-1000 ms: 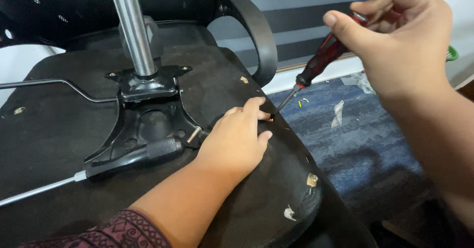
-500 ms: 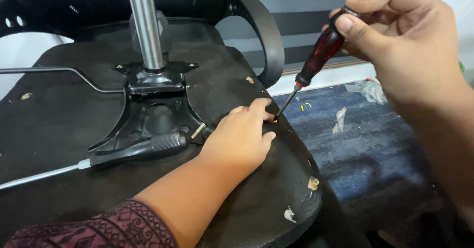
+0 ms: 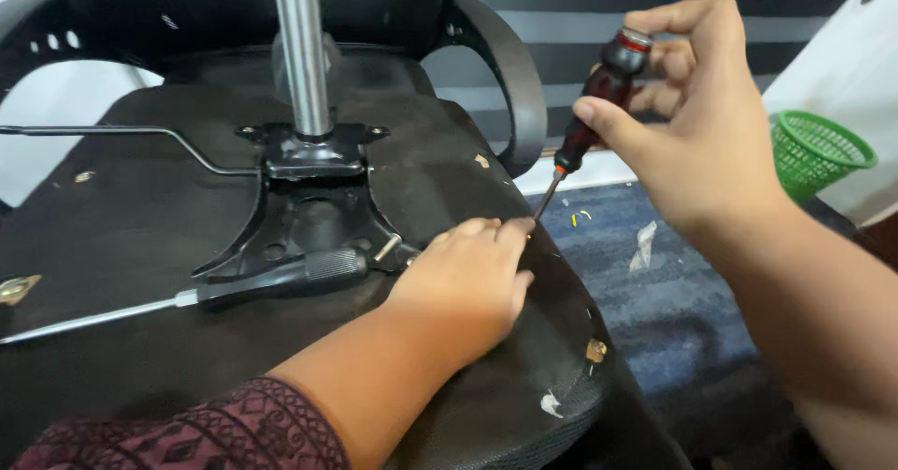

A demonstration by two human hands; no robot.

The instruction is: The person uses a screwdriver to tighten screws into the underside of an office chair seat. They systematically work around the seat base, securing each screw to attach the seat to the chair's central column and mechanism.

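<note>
I am pressing my left hand (image 3: 463,278) flat, fingers spread loosely and holding nothing, on the upturned seat underside (image 3: 449,180), fingertips just beside the screwdriver tip. Beyond it, my right hand (image 3: 697,124) is closing around the red-and-black screwdriver (image 3: 585,124), slanting it down toward the seat's right edge, right of the black mounting plate (image 3: 313,208). I judge the tip should seat squarely before turning, shaft in line with the fastener, which I cannot see. Farther back the chrome column (image 3: 301,49) is rising from the plate, the armrest (image 3: 510,77) curving behind.
</note>
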